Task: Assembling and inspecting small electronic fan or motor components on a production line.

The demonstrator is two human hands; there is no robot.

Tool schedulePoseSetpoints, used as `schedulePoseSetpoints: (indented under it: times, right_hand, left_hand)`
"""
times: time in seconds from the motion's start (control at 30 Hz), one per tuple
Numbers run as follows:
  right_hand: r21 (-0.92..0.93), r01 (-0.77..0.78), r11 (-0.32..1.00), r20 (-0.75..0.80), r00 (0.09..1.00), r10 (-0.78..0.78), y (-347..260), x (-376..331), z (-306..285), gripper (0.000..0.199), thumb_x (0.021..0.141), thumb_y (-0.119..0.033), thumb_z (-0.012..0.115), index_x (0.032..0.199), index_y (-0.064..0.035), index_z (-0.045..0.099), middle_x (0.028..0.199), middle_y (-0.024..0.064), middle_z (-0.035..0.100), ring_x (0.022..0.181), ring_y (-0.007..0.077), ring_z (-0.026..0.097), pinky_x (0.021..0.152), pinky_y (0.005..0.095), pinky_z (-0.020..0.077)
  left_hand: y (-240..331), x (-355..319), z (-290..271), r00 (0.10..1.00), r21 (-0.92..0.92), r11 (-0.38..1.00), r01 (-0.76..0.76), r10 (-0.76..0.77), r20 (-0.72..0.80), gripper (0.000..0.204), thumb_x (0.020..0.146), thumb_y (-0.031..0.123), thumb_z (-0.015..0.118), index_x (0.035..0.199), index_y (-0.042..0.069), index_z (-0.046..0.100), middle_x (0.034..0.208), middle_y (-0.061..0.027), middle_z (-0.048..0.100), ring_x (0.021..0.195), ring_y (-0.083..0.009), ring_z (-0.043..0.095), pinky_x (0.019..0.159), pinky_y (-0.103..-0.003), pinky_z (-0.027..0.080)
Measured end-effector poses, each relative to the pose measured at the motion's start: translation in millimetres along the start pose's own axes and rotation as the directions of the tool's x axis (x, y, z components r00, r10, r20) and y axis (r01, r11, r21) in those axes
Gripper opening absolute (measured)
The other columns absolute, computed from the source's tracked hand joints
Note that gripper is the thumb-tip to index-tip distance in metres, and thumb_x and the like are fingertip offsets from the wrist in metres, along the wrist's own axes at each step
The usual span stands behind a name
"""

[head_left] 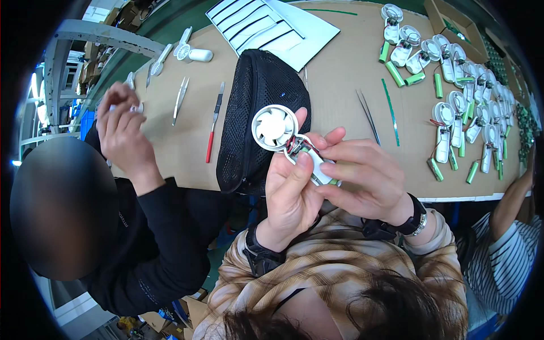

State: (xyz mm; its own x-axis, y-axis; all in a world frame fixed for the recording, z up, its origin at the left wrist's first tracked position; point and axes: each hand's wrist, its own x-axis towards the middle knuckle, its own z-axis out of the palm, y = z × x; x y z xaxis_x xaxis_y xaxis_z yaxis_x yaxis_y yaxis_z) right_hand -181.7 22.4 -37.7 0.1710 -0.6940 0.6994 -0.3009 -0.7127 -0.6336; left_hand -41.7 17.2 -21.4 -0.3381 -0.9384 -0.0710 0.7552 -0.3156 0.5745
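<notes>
Both hands clamp one small white fan (276,128) at centre: the left hand (290,195) steadies its body, while the right hand (362,175) pinches the wired handle end. More fans (453,107) and green batteries (395,73) wait at two o'clock.

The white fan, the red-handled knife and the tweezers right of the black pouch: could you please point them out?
white fan (274,127), head view, on the middle of its round grille.
red-handled knife (210,147), head view, on its red handle.
tweezers (368,116), head view, midway along the two prongs.
</notes>
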Motion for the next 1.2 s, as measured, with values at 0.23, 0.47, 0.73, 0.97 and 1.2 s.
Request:
schedulePoseSetpoints:
  times: [0.23, 0.47, 0.73, 0.97, 1.2]
  right_hand:
    - [0.08, -0.195, 0.978, -0.025, 0.98, 0.197, -7.1, 6.5, -1.8, 0.032, 0.064, -0.002, 0.073, 0.094, -0.0006, 0.063, 0.094, 0.0114, 0.06, 0.083, 0.0214, 0.058, 0.072, 0.0303, 0.0478]
    - [0.1, -0.148, 0.984, -0.047, 0.987, 0.153, 1.0, 5.8, 10.5, 0.031, 0.064, -0.001, 0.073, 0.094, 0.0012, 0.064, 0.096, 0.0128, 0.059, 0.084, 0.0228, 0.059, 0.072, 0.0301, 0.0487]
    - [0.026, -0.163, 0.986, 0.037, 0.986, 0.162, -6.1, 18.4, 21.7, 0.039, 0.064, -0.002, 0.073, 0.101, 0.0013, 0.063, 0.098, 0.0133, 0.059, 0.089, 0.026, 0.059, 0.076, 0.0323, 0.0487]
    - [0.048, -0.09, 0.995, 0.156, 0.984, 0.082, -16.8, 48.5, 26.2, 0.04, 0.069, -0.002, 0.067, 0.108, 0.0009, 0.058, 0.102, 0.014, 0.059, 0.089, 0.0244, 0.06, 0.08, 0.0312, 0.0476]
    - [-0.052, -0.33, 0.943, 0.093, 0.938, 0.333, 3.9, 16.7, -25.1, 0.038, 0.074, 0.0, 0.061, 0.112, -0.0005, 0.057, 0.098, 0.0123, 0.06, 0.084, 0.0208, 0.06, 0.077, 0.0297, 0.0474]
  left_hand:
    - [1.1, 0.3, 4.6, 0.996, 0.051, 0.995, -0.087, 0.086, 0.034, 0.058, 0.092, 0.009, 0.045, 0.14, 0.005, 0.013, 0.101, -0.0087, 0.048, 0.115, -0.0277, 0.046, 0.097, -0.039, 0.039]
    - [2.8, 3.4, -0.4, 0.988, 0.127, 0.98, -0.15, 0.153, -0.008, 0.056, 0.091, 0.006, 0.045, 0.139, 0.004, 0.015, 0.101, -0.0076, 0.048, 0.105, -0.023, 0.05, 0.095, -0.037, 0.041]
    - [19.3, 4.5, -0.2, 0.984, 0.106, 0.985, -0.134, 0.145, -0.103, 0.052, 0.09, 0.006, 0.048, 0.136, 0.002, 0.025, 0.1, -0.0055, 0.05, 0.102, -0.0208, 0.053, 0.097, -0.038, 0.04]
    - [76.8, -4.1, -29.0, 0.962, 0.323, 0.927, -0.192, 0.242, -0.123, 0.021, 0.09, 0.003, 0.046, 0.11, 0.002, 0.041, 0.103, -0.0097, 0.052, 0.099, -0.0215, 0.056, 0.083, -0.034, 0.048]
    - [193.8, 24.0, -132.0, 0.96, 0.628, 0.779, -0.008, 0.183, -0.214, 0.026, 0.09, 0.014, 0.051, 0.109, -0.004, 0.047, 0.1, -0.016, 0.061, 0.082, -0.0248, 0.064, 0.072, -0.036, 0.054]
